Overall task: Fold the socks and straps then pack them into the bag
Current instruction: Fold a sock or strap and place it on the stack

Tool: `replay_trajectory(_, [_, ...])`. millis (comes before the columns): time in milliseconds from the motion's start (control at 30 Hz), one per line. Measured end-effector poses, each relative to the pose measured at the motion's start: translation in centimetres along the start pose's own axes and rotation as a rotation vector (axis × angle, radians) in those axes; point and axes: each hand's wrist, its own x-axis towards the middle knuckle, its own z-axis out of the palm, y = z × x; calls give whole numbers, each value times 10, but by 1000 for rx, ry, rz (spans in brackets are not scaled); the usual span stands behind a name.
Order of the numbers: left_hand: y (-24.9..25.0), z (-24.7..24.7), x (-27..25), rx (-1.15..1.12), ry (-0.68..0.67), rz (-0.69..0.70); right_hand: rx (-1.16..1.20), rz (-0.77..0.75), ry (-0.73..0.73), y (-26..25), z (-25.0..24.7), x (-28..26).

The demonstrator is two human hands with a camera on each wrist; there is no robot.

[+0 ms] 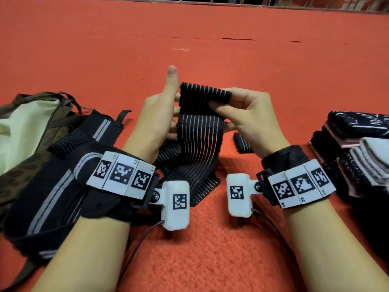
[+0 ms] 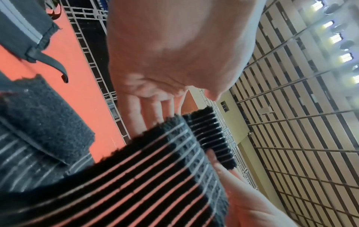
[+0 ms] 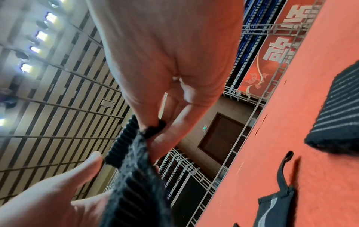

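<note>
A black elastic strap [image 1: 200, 133] with thin pale stripes hangs upright over the red carpet between both hands. My right hand [image 1: 223, 104] pinches its folded-over top end between thumb and fingers; the pinch is plain in the right wrist view [image 3: 155, 130]. My left hand [image 1: 166, 110] stands beside the strap's left edge, thumb pointing up and straight fingers laid against the fabric [image 2: 147, 116]. The strap's lower part [image 2: 136, 184] trails down onto the carpet. An olive and cream bag [image 1: 27, 123] lies open at the far left.
More black straps with grey bands [image 1: 59, 182] lie under my left forearm, next to the bag. A small rolled strap [image 1: 243, 143] sits behind my right wrist. Folded socks [image 1: 357, 148] are stacked at the right edge. Red carpet [image 1: 189, 39] stretches to a railing.
</note>
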Motion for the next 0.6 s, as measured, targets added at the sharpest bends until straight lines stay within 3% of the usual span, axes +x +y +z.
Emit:
replay_trajectory(133, [4,-2,-3,-73,-70,-72,-26,-67,-23,0,-2,0])
replay_trajectory(300, [1,-4,-2,-88,-75,-29,-42,-75,-101,1,-7,-1])
replay_trajectory(367, [2,-3,-3,-87,-35,-14,23,7,-154,1,-9,1])
replay_trajectory(467, [4,0,-3,-70,18,-1,294,267,-223,0,-9,4])
replay_trajectory(533, [3,1,-2,-40,28,25,188,352,-227,0,-7,3])
replay_trajectory(600, [0,3,-1,-19,22,47,42,323,-170,6,-4,2])
